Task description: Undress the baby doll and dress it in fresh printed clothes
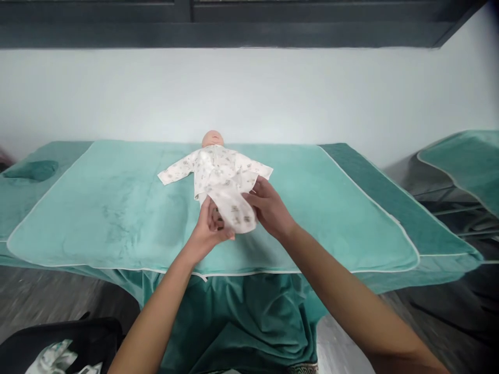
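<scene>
A baby doll (212,138) lies on its back on the green bed, dressed in a white printed top (214,163) with both sleeves spread wide. In front of the doll's lower body I hold up a small white printed baby garment (237,208); its folds keep me from telling its exact kind. My left hand (208,223) has its fingers curled at the garment's left edge, with the thumb pointing right beneath it. On the other side, my right hand (268,205) pinches the upper right edge. The doll's legs are hidden behind the cloth.
A light green cover (331,218) with white piping lies over the bed, which stands against a white wall (249,93). At lower left a black chair (89,337) carries crumpled printed cloth (52,358). Another green-covered bed (468,161) stands at right.
</scene>
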`<move>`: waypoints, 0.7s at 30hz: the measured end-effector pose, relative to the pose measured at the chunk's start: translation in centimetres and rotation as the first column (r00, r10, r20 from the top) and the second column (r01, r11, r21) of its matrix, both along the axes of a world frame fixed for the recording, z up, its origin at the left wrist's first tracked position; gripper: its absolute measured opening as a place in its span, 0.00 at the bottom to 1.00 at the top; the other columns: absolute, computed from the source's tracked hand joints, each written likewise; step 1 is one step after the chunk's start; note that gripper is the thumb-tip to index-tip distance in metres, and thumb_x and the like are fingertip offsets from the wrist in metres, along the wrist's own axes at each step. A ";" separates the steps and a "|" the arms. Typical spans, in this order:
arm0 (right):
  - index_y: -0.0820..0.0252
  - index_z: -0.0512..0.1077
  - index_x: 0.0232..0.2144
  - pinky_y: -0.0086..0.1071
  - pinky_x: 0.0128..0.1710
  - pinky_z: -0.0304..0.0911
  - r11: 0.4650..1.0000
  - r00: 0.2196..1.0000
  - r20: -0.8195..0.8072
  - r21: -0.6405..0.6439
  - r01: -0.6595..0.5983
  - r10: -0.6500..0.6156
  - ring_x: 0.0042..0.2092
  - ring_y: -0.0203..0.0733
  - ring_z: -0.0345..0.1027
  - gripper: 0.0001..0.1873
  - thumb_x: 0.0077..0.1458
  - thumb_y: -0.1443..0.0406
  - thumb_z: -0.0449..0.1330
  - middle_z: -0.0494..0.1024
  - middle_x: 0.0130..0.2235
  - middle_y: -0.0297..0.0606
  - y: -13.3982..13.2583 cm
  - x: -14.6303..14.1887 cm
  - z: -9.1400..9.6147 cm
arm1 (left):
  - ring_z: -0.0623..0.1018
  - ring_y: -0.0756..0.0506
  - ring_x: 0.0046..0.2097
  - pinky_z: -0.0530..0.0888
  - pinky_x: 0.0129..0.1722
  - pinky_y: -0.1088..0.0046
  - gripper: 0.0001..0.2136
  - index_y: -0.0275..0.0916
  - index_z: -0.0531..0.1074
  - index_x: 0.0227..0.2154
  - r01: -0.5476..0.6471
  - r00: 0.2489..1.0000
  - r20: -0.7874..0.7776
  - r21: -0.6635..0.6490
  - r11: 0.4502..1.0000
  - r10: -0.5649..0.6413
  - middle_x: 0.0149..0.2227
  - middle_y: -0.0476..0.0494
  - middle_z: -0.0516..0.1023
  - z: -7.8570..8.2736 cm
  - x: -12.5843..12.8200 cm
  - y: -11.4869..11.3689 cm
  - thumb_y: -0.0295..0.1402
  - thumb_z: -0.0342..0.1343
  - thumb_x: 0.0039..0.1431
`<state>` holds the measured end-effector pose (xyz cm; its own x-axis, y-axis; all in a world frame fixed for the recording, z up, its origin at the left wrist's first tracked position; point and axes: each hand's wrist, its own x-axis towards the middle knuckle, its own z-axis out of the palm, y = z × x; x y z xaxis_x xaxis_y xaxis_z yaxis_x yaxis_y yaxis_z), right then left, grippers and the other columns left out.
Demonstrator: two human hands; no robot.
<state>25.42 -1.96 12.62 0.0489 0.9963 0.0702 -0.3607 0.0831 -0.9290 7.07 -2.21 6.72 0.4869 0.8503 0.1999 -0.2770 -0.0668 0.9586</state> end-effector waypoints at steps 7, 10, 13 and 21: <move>0.50 0.62 0.54 0.46 0.55 0.73 0.999 0.970 0.243 -0.037 -0.008 0.017 0.57 0.49 0.73 0.29 0.56 0.54 0.69 0.75 0.58 0.42 -1.5 -1.3 -1.3 | 0.72 0.34 0.66 0.69 0.66 0.50 0.26 0.49 0.68 0.63 -0.282 0.881 -0.298 0.291 0.914 0.367 0.65 0.39 0.72 1.8 -1.3 -1.1 0.41 0.63 0.63; 0.50 0.61 0.54 0.48 0.54 0.73 0.989 0.806 0.580 0.143 0.044 -0.120 0.55 0.50 0.72 0.28 0.58 0.52 0.68 0.74 0.56 0.43 -2.5 -0.3 -0.1 | 0.81 0.38 0.51 0.77 0.54 0.56 0.17 0.42 0.77 0.50 -0.459 0.776 -0.318 0.307 0.834 0.544 0.48 0.40 0.83 5.3 -2.1 -0.3 0.47 0.57 0.66; 0.53 0.67 0.48 0.47 0.50 0.72 0.936 0.518 0.790 0.346 0.064 -0.327 0.50 0.50 0.73 0.20 0.60 0.53 0.67 0.76 0.51 0.42 -3.9 0.3 2.5 | 0.81 0.40 0.47 0.79 0.49 0.62 0.20 0.40 0.78 0.44 -0.575 0.733 -0.242 0.280 0.769 0.636 0.44 0.42 0.83 9.3 -2.3 0.9 0.52 0.58 0.64; 0.48 0.73 0.53 0.46 0.50 0.71 0.682 0.272 0.751 0.660 -0.316 -0.601 0.57 0.54 0.68 0.18 0.62 0.54 0.66 0.73 0.57 0.44 -4.1 -1.5 8.5 | 0.83 0.39 0.48 0.82 0.45 0.62 0.23 0.38 0.76 0.47 -0.367 0.919 0.134 -0.054 0.929 0.371 0.41 0.40 0.82 16.7 -0.6 0.4 0.54 0.57 0.65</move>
<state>23.92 -6.10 21.12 -0.3654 0.6205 0.6939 0.7201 0.6608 -0.2117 6.48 -1.84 23.45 0.1062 0.9704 0.2169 -0.3686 -0.1642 0.9150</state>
